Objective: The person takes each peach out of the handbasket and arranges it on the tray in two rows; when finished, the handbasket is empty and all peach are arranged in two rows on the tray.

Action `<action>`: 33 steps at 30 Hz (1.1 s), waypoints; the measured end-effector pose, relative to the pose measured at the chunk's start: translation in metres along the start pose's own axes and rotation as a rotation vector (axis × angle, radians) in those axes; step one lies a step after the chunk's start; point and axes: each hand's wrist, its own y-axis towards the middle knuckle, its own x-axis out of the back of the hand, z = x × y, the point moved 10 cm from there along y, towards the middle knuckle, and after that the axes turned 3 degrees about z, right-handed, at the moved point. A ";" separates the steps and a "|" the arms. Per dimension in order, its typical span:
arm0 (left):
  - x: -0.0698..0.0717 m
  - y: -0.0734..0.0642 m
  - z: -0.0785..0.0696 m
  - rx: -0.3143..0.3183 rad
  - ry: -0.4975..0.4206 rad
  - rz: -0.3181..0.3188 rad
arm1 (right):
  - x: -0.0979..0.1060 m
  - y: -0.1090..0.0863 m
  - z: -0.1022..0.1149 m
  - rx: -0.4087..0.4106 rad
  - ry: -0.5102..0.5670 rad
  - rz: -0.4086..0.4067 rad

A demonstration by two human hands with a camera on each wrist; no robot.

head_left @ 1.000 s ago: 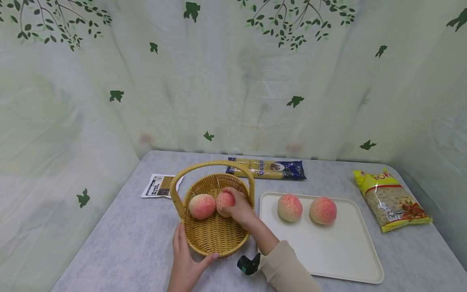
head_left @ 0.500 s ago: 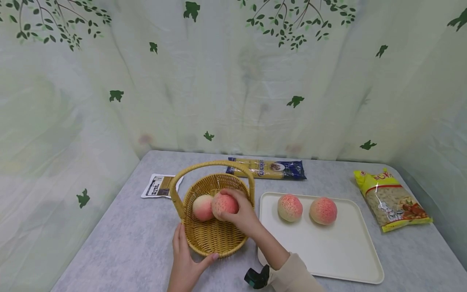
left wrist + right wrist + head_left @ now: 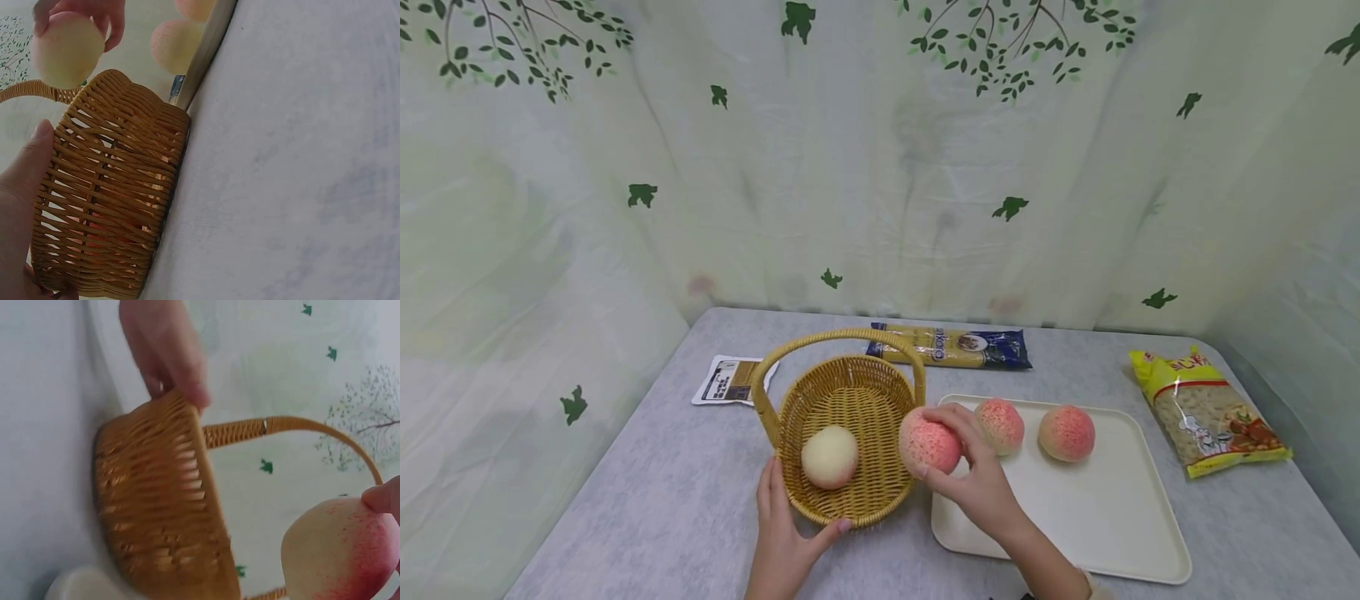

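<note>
My right hand (image 3: 981,479) grips a pink-speckled peach (image 3: 928,442), raised between the wicker basket (image 3: 880,450) and the white tray (image 3: 1097,517). The right wrist view shows this peach's pale side and red blush. A second, mostly pale peach (image 3: 830,457) sits inside the basket, toward its left. At the basket's front left, my left hand (image 3: 786,533) holds the rim, with the thumb along the front and the fingers along the side. In the left wrist view the thumb (image 3: 28,162) lies against the weave.
Two more peaches, one nearer (image 3: 1002,427) and one farther right (image 3: 1067,433), lie along the tray's back. A long blue-and-gold packet (image 3: 951,346) is behind the basket. A small white-and-brown pouch (image 3: 726,381) lies left, a yellow bag (image 3: 1210,412) far right. The basket's handle (image 3: 842,335) arches upward.
My right hand has lifted one peach out of the basket and carried it right, toward the tray. The other peach has rolled forward, pale side up. My left hand stays on the basket.
</note>
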 end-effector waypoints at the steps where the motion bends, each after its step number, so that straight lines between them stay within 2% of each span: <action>1: 0.000 0.000 0.000 0.000 0.000 0.001 | 0.007 -0.004 -0.007 0.001 -0.017 -0.016; 4: 0.000 0.000 0.000 0.000 -0.005 0.004 | 0.025 -0.018 -0.026 -0.030 -0.069 -0.060; 9: -0.001 0.000 0.001 -0.001 -0.015 0.005 | 0.048 -0.041 -0.055 -0.155 -0.165 -0.119; 12: -0.001 0.000 0.001 0.001 -0.012 0.008 | 0.058 -0.054 -0.072 -0.223 -0.216 -0.138; 17: -0.002 0.000 0.002 0.012 -0.011 0.013 | 0.066 -0.070 -0.092 -0.299 -0.230 -0.137; 29: -0.002 0.000 0.002 0.019 -0.008 0.021 | 0.065 -0.076 -0.096 -0.302 -0.189 -0.077; 33: -0.002 0.000 0.003 0.016 -0.007 0.015 | 0.065 -0.074 -0.090 -0.259 -0.229 -0.059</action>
